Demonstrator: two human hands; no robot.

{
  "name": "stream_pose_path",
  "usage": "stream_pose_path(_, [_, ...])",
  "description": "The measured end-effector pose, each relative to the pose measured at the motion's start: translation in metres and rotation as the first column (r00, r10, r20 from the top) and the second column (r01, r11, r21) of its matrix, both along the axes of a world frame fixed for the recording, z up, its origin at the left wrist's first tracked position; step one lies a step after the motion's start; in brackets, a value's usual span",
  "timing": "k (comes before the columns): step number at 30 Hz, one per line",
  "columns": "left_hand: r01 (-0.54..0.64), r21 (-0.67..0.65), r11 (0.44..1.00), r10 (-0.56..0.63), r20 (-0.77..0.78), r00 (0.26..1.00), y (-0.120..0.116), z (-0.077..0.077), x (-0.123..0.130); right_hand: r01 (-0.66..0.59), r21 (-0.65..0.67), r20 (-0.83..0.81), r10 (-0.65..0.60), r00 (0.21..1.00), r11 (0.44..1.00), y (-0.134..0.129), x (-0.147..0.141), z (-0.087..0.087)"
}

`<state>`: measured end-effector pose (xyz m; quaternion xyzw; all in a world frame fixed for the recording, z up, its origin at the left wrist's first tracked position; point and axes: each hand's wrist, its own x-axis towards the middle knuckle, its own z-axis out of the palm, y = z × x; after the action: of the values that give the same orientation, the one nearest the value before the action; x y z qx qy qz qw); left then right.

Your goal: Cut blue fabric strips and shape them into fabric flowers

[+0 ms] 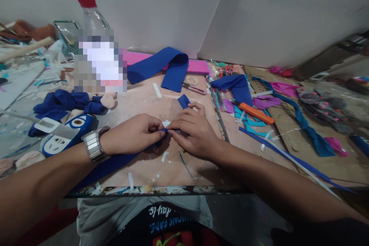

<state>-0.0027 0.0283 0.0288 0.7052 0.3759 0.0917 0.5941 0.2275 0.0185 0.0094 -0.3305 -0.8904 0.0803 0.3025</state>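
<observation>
My left hand (134,133), wearing a metal wristwatch (94,145), is closed with thumb and finger pinching a blue fabric strip (111,167). The strip trails down to the left under my left forearm. My right hand (193,132) meets the left at the strip's end, its thumb and fingertips also pinched on the fabric. The exact fold between the fingertips is mostly hidden. Just beyond my right fingers lies a small blue fabric piece (183,101).
Behind are another blue strip (175,63), thread snips (193,88) and a bottle (96,21). Bunched blue fabric (67,102) and a blue-and-white device (67,134) lie left. On the right are an orange cutter (256,113) and scraps. The table edge (173,191) runs in front.
</observation>
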Motion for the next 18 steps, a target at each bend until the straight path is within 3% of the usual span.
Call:
stream_pose_path(5, [-0.005, -0.249, 0.968, 0.030, 0.094, 0.995, 0.0012, 0.0037, -0.0002, -0.006, -0.045, 0.007, 0.007, 1.000, 0.999, 0.0010, 0.0006, 0.0000])
stream_pose_path(12, [0.101, -0.303, 0.948, -0.079, 0.084, 0.993, 0.0047, 0.0044, -0.0028, -0.053, -0.063, 0.008, 0.054, 0.999, 0.997, -0.0004, 0.0009, -0.0006])
stream_pose_path(18, [0.115, -0.346, 0.931, -0.069, 0.143, 0.987, 0.0030, 0.0071, -0.0002, -0.109, -0.029, -0.005, 0.109, 0.994, 0.994, 0.0004, 0.0011, -0.0025])
